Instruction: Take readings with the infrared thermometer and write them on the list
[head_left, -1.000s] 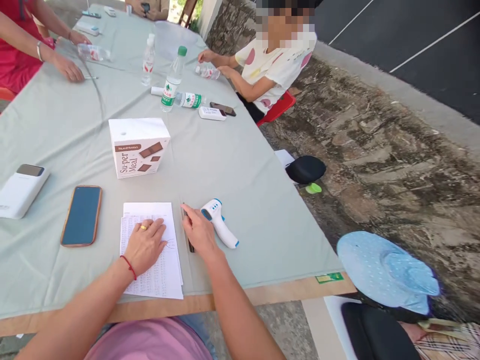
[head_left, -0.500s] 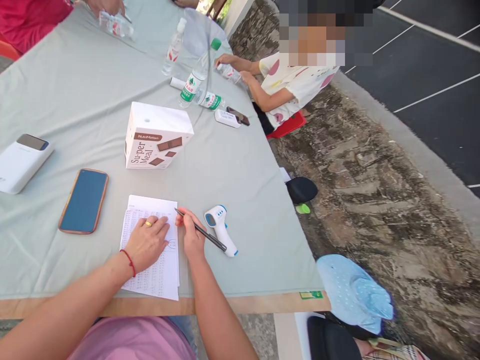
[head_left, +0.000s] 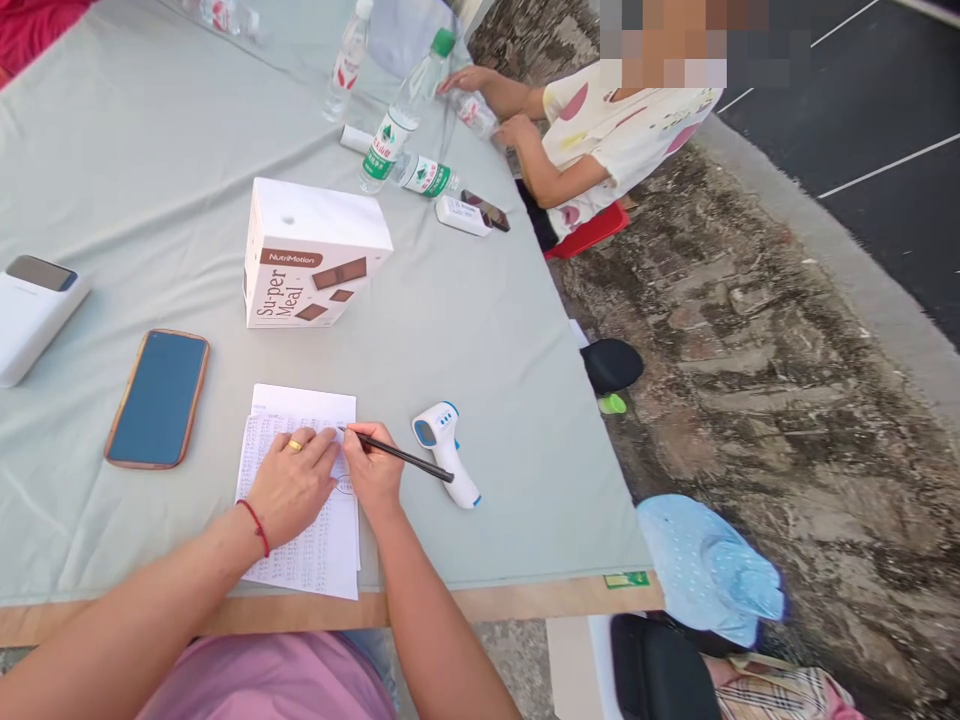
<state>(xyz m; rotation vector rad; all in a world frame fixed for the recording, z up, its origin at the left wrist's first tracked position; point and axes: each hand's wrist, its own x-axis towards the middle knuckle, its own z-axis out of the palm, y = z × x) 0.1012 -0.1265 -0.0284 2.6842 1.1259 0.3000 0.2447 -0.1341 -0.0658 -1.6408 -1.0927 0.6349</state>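
Note:
Sheets of paper (head_left: pixel 300 560) covered with small rows of writing lie near the table's front edge. My left hand (head_left: pixel 294 485), with a ring and a red wrist cord, rests flat across them, fingers stretched out. A black pen (head_left: pixel 409 457) is held in my right hand (head_left: pixel 373 475), its tip at the upper right part of the top sheet, close to my left fingertips. Just right of that hand lies a white and blue infrared thermometer (head_left: pixel 448 450); the pen's back end overlaps it in view. Further left is a phone (head_left: pixel 159 398) in a brown-edged case.
A white Super Meal box (head_left: pixel 315 260) stands beyond the papers. At left is a white power bank (head_left: pixel 37 315). Water bottles (head_left: pixel 390 125) and another phone (head_left: pixel 486 211) are at the far right, where a seated person (head_left: pixel 581 140) touches a bottle. A blue hat (head_left: pixel 709 565) is beside the table corner.
My right hand has moved left, bringing the pen tip onto the paper by my left fingers. My left hand stays on the sheets. The view has shifted slightly.

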